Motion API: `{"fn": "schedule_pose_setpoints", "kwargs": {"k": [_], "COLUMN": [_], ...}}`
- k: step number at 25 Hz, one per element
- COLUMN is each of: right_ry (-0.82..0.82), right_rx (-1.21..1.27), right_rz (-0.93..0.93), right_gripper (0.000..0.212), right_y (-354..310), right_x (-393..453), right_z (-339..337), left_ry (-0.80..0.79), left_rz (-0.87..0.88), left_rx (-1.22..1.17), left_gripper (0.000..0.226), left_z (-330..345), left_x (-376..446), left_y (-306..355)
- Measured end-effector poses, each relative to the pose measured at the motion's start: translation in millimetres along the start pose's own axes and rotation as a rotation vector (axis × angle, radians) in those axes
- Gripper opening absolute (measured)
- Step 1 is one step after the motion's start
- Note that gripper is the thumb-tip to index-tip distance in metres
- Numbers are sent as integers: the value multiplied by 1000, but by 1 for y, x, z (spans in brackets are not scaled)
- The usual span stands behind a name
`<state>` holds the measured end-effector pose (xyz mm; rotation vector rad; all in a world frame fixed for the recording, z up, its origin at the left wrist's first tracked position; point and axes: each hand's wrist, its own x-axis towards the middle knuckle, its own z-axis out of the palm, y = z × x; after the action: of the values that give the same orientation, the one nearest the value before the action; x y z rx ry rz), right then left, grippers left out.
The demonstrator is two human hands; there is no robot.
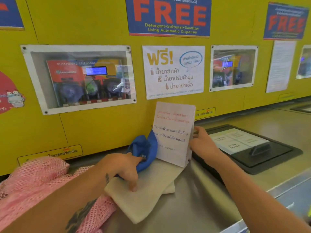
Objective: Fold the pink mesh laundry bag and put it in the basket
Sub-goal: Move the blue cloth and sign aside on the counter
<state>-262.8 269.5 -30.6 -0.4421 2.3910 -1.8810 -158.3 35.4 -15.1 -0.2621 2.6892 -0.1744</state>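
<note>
The pink mesh laundry bag (33,185) lies bunched at the lower left on the steel machine top, partly under my left forearm. My left hand (124,169) grips a crumpled blue cloth (144,148), and one digit presses on a folded white cloth (148,195) beneath it. My right hand (203,142) holds the right edge of a standing paper sign (173,132) with printed text. No basket is in view.
A yellow wall (104,128) with posters and dispenser windows rises right behind the steel top (202,199). A black detergent lid (252,148) with a label sits to the right. The front edge of the top runs along the lower right.
</note>
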Motion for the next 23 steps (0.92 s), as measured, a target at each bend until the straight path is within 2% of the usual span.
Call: {"fn": "schedule_pose_setpoints", "kwargs": {"k": [1, 3, 5, 7, 9, 13, 16, 19, 20, 21, 23], "right_ry": [-94, -220, -144, -58, -70, -78, -101, -129, -135, -134, -51], "right_rx": [60, -35, -270, -404, -411, -382, -331, -295, -273, -260, -339], "right_rz": [-28, -106, -193, -217, -194, -167, -151, -135, -132, -146, -233], "right_gripper": [73, 87, 75, 60, 59, 60, 70, 94, 103, 108, 109], "right_y": [-2, -4, -1, -4, -5, 4, 4, -4, -8, -12, -24], "right_x": [-4, -6, 3, 16, 27, 28, 26, 25, 22, 16, -2], "right_z": [-4, -4, -1, -4, -9, -8, -8, -12, -14, -16, -21], "left_ry": [12, 30, 94, 216, 272, 209, 246, 328, 360, 404, 508], "left_rz": [-9, -24, -13, 9, 3, -22, -11, 30, 43, 48, 71], "left_rx": [-19, -46, -83, -167, -272, -298, -354, -429, -450, -462, -500], "left_gripper": [118, 119, 111, 100, 102, 95, 74, 48, 44, 49, 51], "left_z": [-1, -4, -4, 0, 2, -9, -18, -23, -22, -21, -17], "left_x": [3, 6, 12, 21, 28, 24, 4, -20, -28, -38, -64], "left_y": [-1, 2, 14, 32, 46, 49, 33, 19, 14, 8, -7]}}
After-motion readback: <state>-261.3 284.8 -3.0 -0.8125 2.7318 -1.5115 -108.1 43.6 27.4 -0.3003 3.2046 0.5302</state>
